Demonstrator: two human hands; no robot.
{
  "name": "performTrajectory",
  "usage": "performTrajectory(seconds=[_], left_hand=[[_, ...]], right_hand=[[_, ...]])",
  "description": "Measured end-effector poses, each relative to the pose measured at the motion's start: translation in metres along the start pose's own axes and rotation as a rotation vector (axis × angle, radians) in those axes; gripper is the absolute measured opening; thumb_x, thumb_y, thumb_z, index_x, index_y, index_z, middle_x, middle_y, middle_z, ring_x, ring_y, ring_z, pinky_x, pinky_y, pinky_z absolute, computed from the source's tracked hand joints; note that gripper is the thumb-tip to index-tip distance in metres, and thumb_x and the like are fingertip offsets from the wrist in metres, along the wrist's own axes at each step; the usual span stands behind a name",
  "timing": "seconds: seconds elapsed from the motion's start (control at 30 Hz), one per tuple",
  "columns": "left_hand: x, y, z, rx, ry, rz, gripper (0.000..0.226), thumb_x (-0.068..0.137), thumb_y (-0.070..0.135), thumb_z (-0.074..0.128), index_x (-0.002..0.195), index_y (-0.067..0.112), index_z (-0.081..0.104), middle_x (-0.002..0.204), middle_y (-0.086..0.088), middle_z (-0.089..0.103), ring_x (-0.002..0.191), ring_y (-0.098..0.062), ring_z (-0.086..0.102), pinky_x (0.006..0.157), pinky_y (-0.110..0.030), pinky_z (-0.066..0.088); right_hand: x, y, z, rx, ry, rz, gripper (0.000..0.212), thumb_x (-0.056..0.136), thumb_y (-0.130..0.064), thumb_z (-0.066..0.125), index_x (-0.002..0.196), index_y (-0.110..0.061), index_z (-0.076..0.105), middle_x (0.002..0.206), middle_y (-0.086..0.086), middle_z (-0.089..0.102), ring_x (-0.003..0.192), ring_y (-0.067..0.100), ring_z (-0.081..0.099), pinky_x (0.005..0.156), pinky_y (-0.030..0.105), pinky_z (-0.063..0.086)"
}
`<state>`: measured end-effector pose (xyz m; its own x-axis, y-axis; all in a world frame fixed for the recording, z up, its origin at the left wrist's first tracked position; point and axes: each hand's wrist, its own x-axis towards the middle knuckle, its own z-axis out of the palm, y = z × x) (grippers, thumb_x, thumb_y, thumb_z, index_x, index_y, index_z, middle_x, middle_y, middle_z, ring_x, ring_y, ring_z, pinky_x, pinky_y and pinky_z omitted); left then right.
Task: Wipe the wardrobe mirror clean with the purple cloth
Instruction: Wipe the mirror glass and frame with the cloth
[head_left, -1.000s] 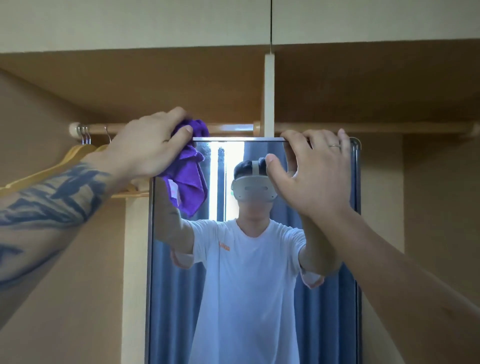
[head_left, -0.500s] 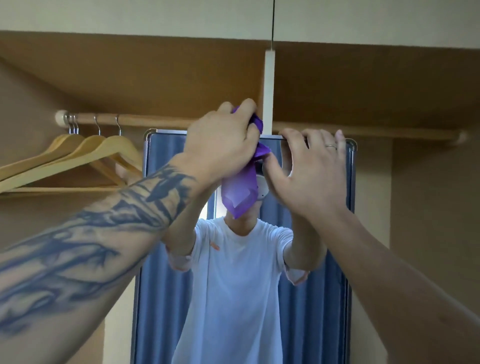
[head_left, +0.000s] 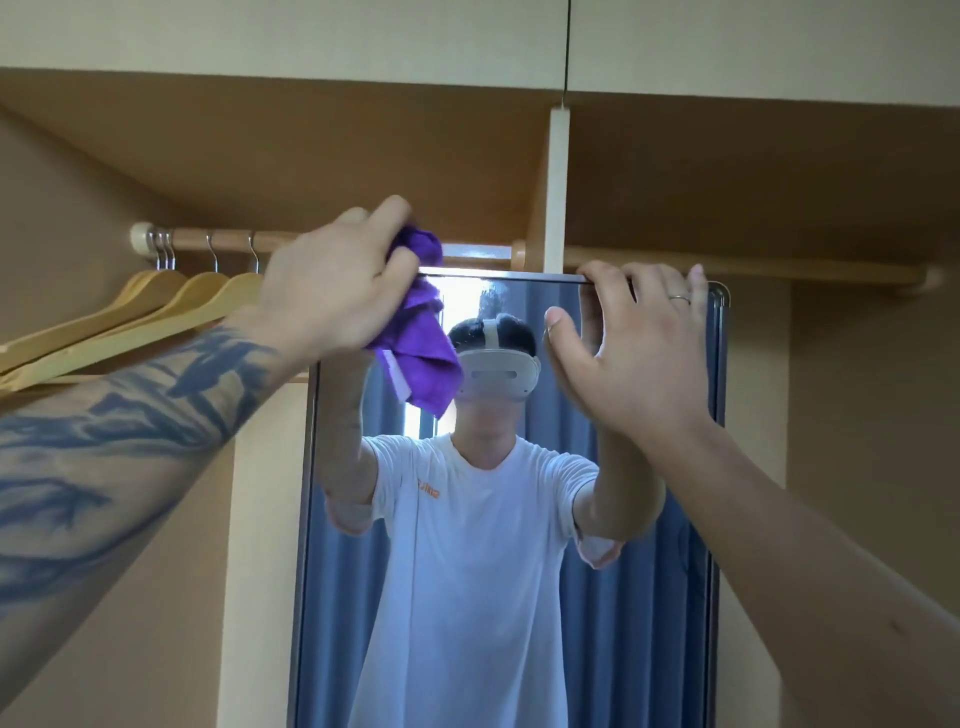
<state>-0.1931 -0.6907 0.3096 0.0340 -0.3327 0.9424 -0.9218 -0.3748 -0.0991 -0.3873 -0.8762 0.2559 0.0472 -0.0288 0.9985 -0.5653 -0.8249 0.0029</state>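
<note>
My left hand (head_left: 332, 291) has the purple cloth (head_left: 423, 358) bunched in its fingers (head_left: 400, 208), which are curled tight around it, and it presses the cloth against the top edge of the wardrobe mirror (head_left: 519, 571), left of the middle. Half a second ago this hand was further right, almost against my right hand; now it has slid back toward the left corner, roughly where it was a second ago. I judge I am passing back and forth along the top rim, so only that upper strip has been worked and the wide glass below is not yet wiped. A loose tail of cloth hangs down over the glass.

My right hand (head_left: 631, 358) has not moved: its fingers (head_left: 597, 278) hook over the mirror's top edge, thumb spread against the glass, steadying the panel. They are curled over the rim, not flat.

Behind the mirror runs the wooden clothes rail (head_left: 727, 262), with wooden hangers (head_left: 156, 312) pushed to its left end.

As for writing, the reflected white T-shirt (head_left: 467, 545) carries a small orange mark on the chest, too small and mirrored to read. A white tag on the cloth shows no legible print.
</note>
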Motion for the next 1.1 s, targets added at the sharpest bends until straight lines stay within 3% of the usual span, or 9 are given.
performTrajectory(seconds=[0.33,0.53,0.63,0.77,0.93,1.1], left_hand=[[0.003,0.019,0.007,0.076,0.065,-0.087,0.025,0.097,0.036,0.032,0.115,0.021,0.043,0.093,-0.011,0.047,0.087,-0.042,0.057,0.087,-0.052,0.04],[0.017,0.092,0.022,0.039,0.069,0.012,0.031,0.099,0.035,0.037,0.125,0.02,0.045,0.112,-0.016,0.057,0.097,-0.044,0.059,0.08,-0.046,0.036],[0.018,0.108,0.032,-0.016,0.131,-0.031,0.031,0.097,0.035,0.039,0.124,0.021,0.046,0.108,-0.012,0.056,0.096,-0.042,0.057,0.085,-0.048,0.041],[0.018,0.098,0.032,-0.042,0.138,0.001,0.025,0.098,0.035,0.038,0.119,0.022,0.045,0.094,-0.004,0.042,0.09,-0.041,0.057,0.083,-0.046,0.04],[0.017,0.078,0.025,-0.091,0.083,-0.027,0.019,0.1,0.039,0.038,0.111,0.026,0.045,0.093,-0.005,0.05,0.087,-0.041,0.059,0.073,-0.04,0.034],[0.011,0.035,0.01,-0.057,-0.008,-0.094,0.016,0.1,0.042,0.037,0.104,0.028,0.043,0.095,-0.006,0.049,0.088,-0.036,0.054,0.075,-0.041,0.037]], right_hand=[[0.0,-0.002,-0.004,0.012,-0.056,0.021,0.049,0.096,-0.053,0.05,0.13,-0.021,0.063,0.119,0.005,0.063,0.125,0.03,0.051,0.127,0.056,0.011],[0.0,-0.002,-0.007,0.014,-0.056,0.006,0.05,0.096,-0.052,0.052,0.132,-0.019,0.063,0.12,0.008,0.064,0.125,0.032,0.053,0.125,0.057,0.015],[0.0,-0.002,-0.006,0.021,-0.051,-0.001,0.05,0.094,-0.05,0.053,0.132,-0.02,0.063,0.12,0.007,0.064,0.123,0.033,0.053,0.124,0.056,0.016],[0.0,0.0,-0.007,0.011,-0.064,-0.012,0.05,0.095,-0.052,0.054,0.134,-0.021,0.062,0.124,0.006,0.064,0.126,0.031,0.052,0.124,0.057,0.017],[0.001,-0.001,-0.01,-0.001,-0.074,-0.012,0.051,0.098,-0.057,0.049,0.135,-0.024,0.061,0.126,0.004,0.065,0.129,0.028,0.051,0.125,0.056,0.014],[0.001,-0.003,-0.013,-0.008,-0.111,0.013,0.053,0.098,-0.06,0.047,0.135,-0.025,0.06,0.127,0.003,0.064,0.13,0.027,0.05,0.127,0.055,0.012]])
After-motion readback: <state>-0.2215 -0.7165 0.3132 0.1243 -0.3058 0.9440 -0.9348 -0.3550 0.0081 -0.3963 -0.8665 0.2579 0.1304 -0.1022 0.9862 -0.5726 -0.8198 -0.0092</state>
